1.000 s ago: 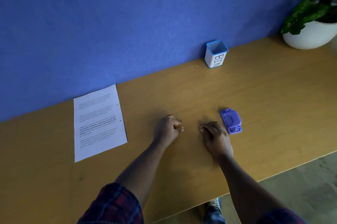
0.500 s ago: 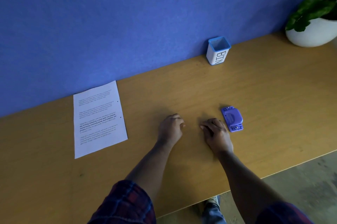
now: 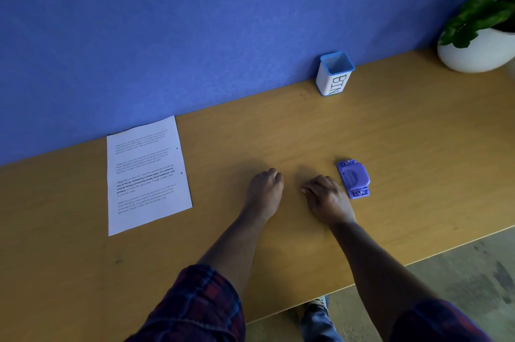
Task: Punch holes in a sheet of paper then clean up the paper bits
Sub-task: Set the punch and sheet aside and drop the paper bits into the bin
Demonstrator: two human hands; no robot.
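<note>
A printed sheet of paper [image 3: 145, 174] lies flat at the left of the wooden table [image 3: 278, 130], with two punched holes along its right edge. A purple hole punch [image 3: 353, 178] sits on the table at centre right. My left hand [image 3: 264, 191] rests on the table between sheet and punch, fingers curled under; nothing shows inside it. My right hand [image 3: 326, 197] lies just left of the punch, apart from it, with bent fingertips touching the tabletop. No paper bits are visible. A small white cup with a blue rim, marked BIN [image 3: 334, 74], stands by the wall.
A blue wall runs along the table's far edge. A white pot with a green plant [image 3: 473, 54] stands at the far right. The table's front edge runs diagonally at lower right, with floor and a shoe below it.
My left hand's thumb and fingertips, visible a second ago, have curled under. Both hands stay in nearly the same place. The view has shifted slightly.
</note>
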